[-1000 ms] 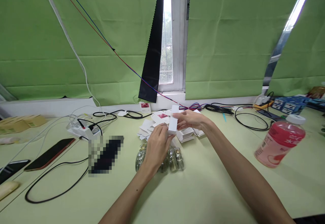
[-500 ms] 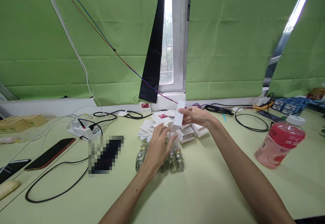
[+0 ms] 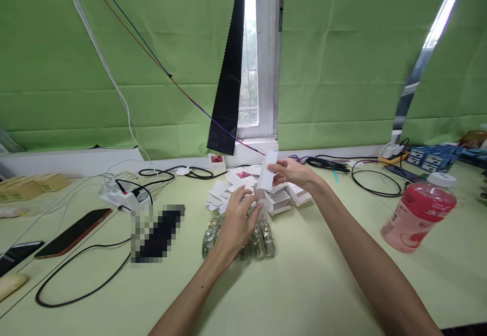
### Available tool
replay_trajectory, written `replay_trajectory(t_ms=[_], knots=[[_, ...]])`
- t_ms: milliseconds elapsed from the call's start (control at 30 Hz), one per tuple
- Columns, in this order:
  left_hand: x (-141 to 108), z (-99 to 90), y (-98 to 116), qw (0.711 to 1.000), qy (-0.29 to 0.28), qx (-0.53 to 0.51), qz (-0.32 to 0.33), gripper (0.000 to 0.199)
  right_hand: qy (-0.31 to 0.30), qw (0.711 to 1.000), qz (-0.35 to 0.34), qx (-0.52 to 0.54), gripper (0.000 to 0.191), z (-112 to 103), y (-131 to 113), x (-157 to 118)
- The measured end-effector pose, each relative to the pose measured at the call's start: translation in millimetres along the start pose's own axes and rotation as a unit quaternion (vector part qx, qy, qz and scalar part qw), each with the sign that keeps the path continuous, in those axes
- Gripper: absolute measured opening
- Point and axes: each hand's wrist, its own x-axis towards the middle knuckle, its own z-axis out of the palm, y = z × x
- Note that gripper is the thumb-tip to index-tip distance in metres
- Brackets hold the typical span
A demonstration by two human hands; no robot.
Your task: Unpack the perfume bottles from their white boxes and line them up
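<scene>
My right hand (image 3: pixel 292 173) grips a slim white cardboard box (image 3: pixel 268 171), tilted upright above the table, with fingers and thumb at its right side. My left hand (image 3: pixel 238 216) curls at the box's lower end, thumb and fingertips close together; what lies between them I cannot make out. Beneath and around my left hand stand several small clear glass bottles (image 3: pixel 268 239) with gold-coloured tops, partly hidden by the hand. Just behind both hands is a loose pile of flattened and folded white boxes (image 3: pixel 218 194), one bearing a reddish picture.
A pink drink bottle (image 3: pixel 418 214) stands at the right. Black cables (image 3: pixel 327 164) run along the back edge. On the left lie a power strip (image 3: pixel 127 196), a phone (image 3: pixel 74 232) and brown cartons (image 3: pixel 23 188). Blue boxes (image 3: pixel 433 158) sit at the far right.
The white box has turned slightly, showing more of its broad face. Both hands stay almost in place, and the whole view has shifted a little.
</scene>
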Motion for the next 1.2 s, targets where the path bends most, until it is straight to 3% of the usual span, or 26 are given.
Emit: replay_trajectory(t_ms=[800, 1200], knots=[[-2, -4.2, 5, 0.999, -0.030, -0.029, -0.015, 0.014, -0.049, 0.989, -0.105, -0.091, 0.047, 4, 10, 3], [-3, -1.9, 4, 0.999, -0.036, -0.020, -0.022, 0.013, -0.075, 0.985, -0.094, -0.120, 0.062, 5, 6, -2]])
